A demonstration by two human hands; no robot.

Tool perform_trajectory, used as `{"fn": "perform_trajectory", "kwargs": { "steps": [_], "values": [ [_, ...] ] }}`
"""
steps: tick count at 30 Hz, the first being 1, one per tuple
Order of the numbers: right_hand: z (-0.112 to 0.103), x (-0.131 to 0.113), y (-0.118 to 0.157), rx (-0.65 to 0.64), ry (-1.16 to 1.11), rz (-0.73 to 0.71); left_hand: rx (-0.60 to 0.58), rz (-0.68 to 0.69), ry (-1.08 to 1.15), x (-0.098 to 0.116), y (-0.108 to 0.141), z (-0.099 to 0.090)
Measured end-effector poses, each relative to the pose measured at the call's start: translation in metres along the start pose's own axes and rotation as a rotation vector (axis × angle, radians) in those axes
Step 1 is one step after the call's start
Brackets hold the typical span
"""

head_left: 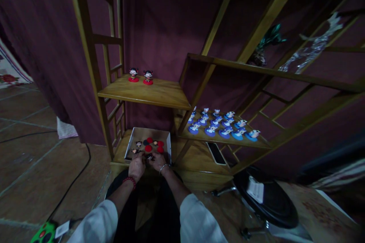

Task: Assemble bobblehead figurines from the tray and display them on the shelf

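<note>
At the front of an open cardboard box [169,142], my left hand [137,167] and my right hand [157,161] meet with fingers curled inward. Between the fingertips is a small dark-haired figurine [149,157], partly covered by both hands. Inside the box lie round red bases [148,148], a dark round base [145,142] and more loose figurines [138,144]. Another figurine [134,151] lies close to my left fingers. On the shelf above, two figurines [133,74] stand upright on red bases.
Rows of blue and purple figurines [210,130] stand on a shelf to the right. Below them lies a phone [216,153]. A wooden shelf frame [88,57] rises at left. A black stool [265,197] stands at right, and a cable [76,176] crosses the floor.
</note>
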State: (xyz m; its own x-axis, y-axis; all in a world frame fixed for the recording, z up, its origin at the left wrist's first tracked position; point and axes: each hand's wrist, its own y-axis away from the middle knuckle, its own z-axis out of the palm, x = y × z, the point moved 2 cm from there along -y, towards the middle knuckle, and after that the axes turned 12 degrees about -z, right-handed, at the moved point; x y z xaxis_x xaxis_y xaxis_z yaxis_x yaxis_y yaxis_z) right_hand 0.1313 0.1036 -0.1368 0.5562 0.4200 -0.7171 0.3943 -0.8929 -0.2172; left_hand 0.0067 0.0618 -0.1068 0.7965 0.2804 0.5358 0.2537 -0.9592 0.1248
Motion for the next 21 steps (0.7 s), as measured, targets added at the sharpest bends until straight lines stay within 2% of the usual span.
{"fn": "perform_trajectory", "kwargs": {
  "steps": [8, 16, 21],
  "values": [
    [-0.004, -0.001, 0.002, -0.010, -0.073, 0.057, -0.050, 0.002, -0.073, -0.001, -0.002, 0.004],
    [-0.007, -0.008, 0.003, -0.032, -0.019, 0.043, -0.072, 0.034, -0.096, 0.000, -0.002, 0.004],
    [-0.007, -0.013, 0.004, -0.037, 0.011, 0.047, -0.089, 0.001, -0.110, 0.001, -0.003, 0.004]
  ]
}}
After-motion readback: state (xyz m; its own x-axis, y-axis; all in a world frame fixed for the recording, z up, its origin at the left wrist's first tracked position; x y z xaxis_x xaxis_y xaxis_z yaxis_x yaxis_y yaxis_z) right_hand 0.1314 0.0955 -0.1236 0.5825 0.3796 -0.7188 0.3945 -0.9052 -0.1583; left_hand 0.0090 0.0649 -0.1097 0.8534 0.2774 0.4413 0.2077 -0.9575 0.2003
